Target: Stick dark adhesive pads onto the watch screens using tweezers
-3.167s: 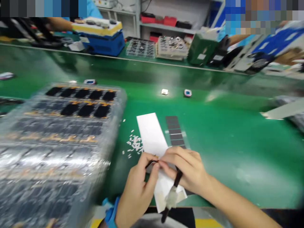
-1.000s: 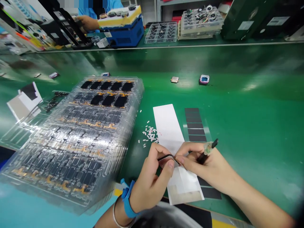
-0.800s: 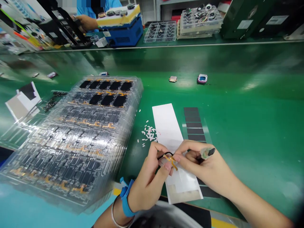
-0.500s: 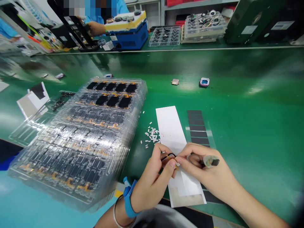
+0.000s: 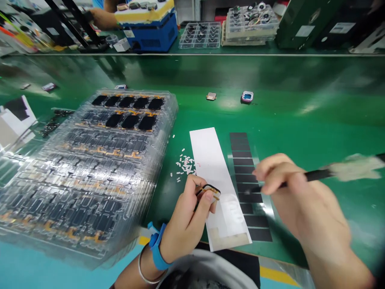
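Note:
My left hand (image 5: 183,218), with a blue wristband, pinches a small display panel (image 5: 214,191) with a black edge and gold-coloured flex parts. It is over a white paper strip (image 5: 210,156). My right hand (image 5: 300,192) grips a dark slim tool (image 5: 319,175) wrapped in pale tape at its rear; the tool's kind is unclear. Its blurred tip is over a clear sheet with black rectangular stickers (image 5: 240,161). I cannot tell whether tip and sheet touch. Tiny white pieces (image 5: 187,165) lie scattered left of the paper.
Stacked clear trays (image 5: 99,160) fill the left side, with several black panels in the far rows. Beyond lie a flat square part (image 5: 211,96) and a small case (image 5: 247,96). At the back, a co-worker's hand (image 5: 104,19) is beside a blue machine (image 5: 153,34).
My right hand has moved right, away from the panel, and turned the tool so its tip points left over the black stickers. My left hand keeps hold of the panel. The view has shifted slightly.

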`<state>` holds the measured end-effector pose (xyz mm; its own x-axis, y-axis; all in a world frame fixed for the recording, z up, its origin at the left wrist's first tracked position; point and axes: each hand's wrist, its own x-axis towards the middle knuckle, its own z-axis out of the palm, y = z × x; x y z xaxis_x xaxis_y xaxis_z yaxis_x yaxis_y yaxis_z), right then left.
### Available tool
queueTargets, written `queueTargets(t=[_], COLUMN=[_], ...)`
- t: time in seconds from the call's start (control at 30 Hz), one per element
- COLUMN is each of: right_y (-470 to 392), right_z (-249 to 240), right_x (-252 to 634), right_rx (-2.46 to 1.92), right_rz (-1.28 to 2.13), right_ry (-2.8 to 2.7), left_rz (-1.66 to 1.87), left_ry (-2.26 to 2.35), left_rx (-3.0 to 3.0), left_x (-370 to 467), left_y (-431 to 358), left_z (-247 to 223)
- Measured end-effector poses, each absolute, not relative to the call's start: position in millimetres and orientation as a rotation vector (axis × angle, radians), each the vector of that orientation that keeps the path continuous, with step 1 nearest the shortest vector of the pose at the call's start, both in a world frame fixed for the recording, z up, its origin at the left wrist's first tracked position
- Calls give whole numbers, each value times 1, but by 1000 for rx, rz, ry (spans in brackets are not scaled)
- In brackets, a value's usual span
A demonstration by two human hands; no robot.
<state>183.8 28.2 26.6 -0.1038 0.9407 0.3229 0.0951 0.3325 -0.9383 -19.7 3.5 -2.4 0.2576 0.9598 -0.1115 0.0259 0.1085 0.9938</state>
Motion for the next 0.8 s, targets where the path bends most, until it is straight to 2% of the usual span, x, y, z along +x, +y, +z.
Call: queueTargets(t=[0.07,0.27,0.47,0.7,0.8], right_y=[14,-39,-59,-59,-58], right_z=[24,2,-13,-14,-12], right_x=[186,163,152,149,147], right_rx=[-1008,-1198,-1342,-1376,-1370], right_rz=[866,999,863,814,909], right_ry=[-1471,-1551,-1560,-1605,-1512], left_rz=[895,843,613,489,497], left_ry=[1114,1168,742,918,925], left_rx=[1357,1697,2368,2704,2773], left_x=[-19,-30,-49,-43,-39], left_y=[5,-2,-32,-60,-61], left_z=[-2,4,18,17,19])
